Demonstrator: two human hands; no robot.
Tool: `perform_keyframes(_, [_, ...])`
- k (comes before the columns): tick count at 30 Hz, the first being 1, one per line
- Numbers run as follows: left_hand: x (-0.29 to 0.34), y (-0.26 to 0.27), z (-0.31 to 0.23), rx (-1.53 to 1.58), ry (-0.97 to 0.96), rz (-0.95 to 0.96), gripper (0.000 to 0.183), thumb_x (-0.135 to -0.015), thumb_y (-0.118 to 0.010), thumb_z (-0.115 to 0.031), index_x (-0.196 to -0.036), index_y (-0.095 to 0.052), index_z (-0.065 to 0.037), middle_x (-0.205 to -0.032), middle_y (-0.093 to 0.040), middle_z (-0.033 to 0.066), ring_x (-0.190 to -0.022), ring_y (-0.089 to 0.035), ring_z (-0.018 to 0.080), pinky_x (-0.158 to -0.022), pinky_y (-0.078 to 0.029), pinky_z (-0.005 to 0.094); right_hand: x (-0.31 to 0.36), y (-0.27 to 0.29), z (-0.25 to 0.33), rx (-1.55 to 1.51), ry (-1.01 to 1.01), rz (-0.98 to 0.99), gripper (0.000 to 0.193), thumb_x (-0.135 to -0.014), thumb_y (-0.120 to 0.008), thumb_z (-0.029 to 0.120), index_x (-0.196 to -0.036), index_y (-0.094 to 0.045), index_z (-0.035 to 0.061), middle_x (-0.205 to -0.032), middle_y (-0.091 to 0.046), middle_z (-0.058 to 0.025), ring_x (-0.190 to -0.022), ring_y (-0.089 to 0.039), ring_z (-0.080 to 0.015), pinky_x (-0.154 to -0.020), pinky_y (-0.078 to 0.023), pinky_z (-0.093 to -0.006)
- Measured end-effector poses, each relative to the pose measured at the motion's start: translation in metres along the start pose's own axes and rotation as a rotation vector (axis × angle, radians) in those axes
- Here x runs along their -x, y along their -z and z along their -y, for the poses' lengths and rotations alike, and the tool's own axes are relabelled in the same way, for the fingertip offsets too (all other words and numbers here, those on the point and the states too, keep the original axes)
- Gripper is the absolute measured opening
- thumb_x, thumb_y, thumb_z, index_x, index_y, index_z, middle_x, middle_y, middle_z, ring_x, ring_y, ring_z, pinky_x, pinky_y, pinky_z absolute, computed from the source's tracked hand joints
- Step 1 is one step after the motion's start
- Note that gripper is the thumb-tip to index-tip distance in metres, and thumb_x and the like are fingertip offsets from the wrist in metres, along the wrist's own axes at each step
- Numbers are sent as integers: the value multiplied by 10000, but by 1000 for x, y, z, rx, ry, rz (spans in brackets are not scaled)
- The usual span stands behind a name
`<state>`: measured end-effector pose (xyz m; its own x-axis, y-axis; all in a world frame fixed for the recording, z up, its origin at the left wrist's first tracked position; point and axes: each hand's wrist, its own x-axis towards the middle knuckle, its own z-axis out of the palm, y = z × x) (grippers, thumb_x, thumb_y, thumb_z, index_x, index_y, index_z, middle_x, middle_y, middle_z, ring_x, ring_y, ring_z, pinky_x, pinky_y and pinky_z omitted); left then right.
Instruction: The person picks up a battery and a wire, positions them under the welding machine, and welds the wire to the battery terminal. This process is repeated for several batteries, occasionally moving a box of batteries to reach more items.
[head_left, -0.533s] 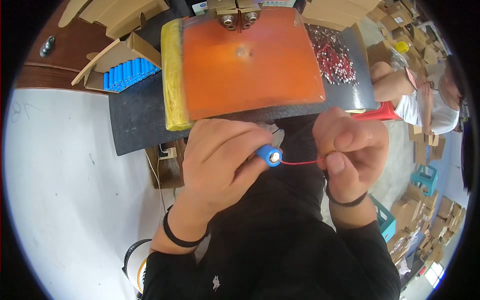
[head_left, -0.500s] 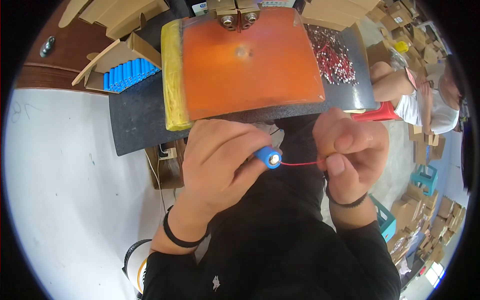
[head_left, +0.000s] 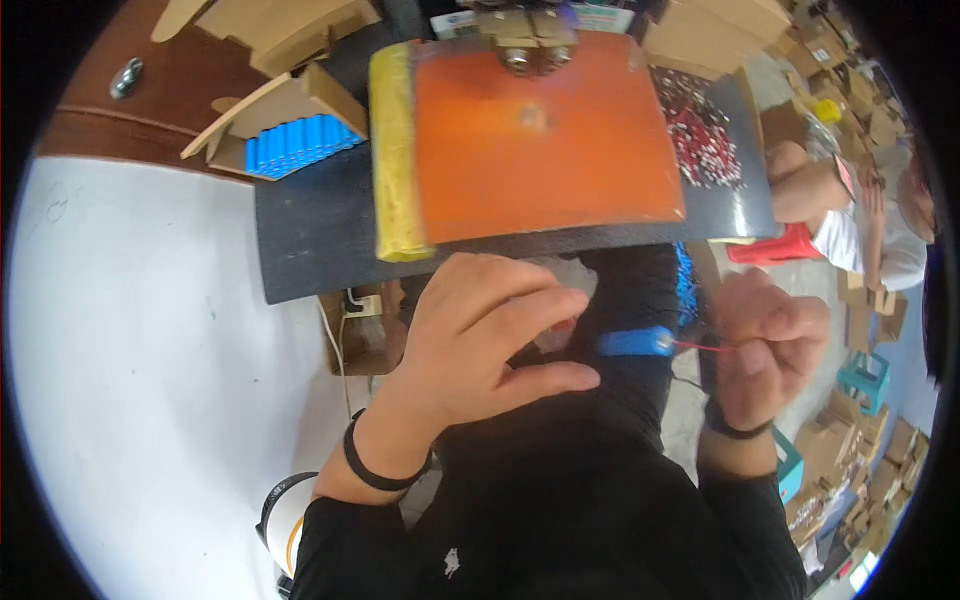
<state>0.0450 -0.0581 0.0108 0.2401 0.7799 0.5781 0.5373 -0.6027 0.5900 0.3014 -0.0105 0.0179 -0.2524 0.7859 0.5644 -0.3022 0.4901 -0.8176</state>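
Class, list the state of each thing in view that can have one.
Left hand, open, holding nothing
Right hand, pinching the red wire
Red wire, nearly straight, reaching the blue cylinder
Blue cylinder, apart from the left hand
Cardboard box, open, blue cylinders inside
Orange sheet, lying flat
Wire heap, loose

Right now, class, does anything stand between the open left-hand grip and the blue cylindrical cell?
Nothing visible does. Only a gap separates the left-hand grip from the near end of the blue cylindrical cell. The thin red wire lies beyond the far end, running to the right-hand grip.
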Motion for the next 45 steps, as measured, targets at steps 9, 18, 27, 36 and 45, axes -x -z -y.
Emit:
perform_keyframes(9, [10,93,99,-549,504,-352,134,-875,-697,-88,-1004,-704,-56,-950,-667,110,-881,-643,277,-793,-519,395,93,123,-13,670,-691,-51,230,-924,-572,-5,-1150,-546,23,-864,-576,-34,-786,-547,-120,-708,-448,-246])
perform_keyframes(18, [-3,79,201,-1144,327,192,353,-818,-759,-310,-1129,-713,-149,-1156,-634,38,-1146,-550,250,-941,-403,465,209,217,-75,1056,-1019,80,548,-878,-621,20,-1401,-456,14,-1281,-619,-191,-1116,-631,-288,-913,-518,-372])
perform_keyframes(27, [17,100,220,-1118,191,146,269,-900,-686,-277,-1128,-713,-136,-1204,-652,-5,-1142,-568,232,-981,-378,445,151,183,-79,889,-920,-106,442,-882,-603,17,-1318,-531,20,-1221,-616,-159,-1070,-632,-270,-924,-505,-345])
perform_keyframes(36, [13,93,215,-1164,310,275,309,-921,-649,-237,-1211,-676,-135,-1314,-610,27,-1240,-528,240,-1067,-314,454,85,141,-80,898,-599,-169,293,-874,-607,-10,-1163,-617,31,-1067,-610,-84,-900,-600,-201,-783,-491,-300])
perform_keyframes(45, [39,97,169,-469,319,-262,268,-992,-525,-102,-1231,-582,4,-1228,-652,131,-1159,-599,260,-1042,-405,419,11,131,-143,1374,-187,-92,138,-897,-682,138,-990,-683,35,-969,-633,-137,-922,-613,-339,-807,-496,-410])
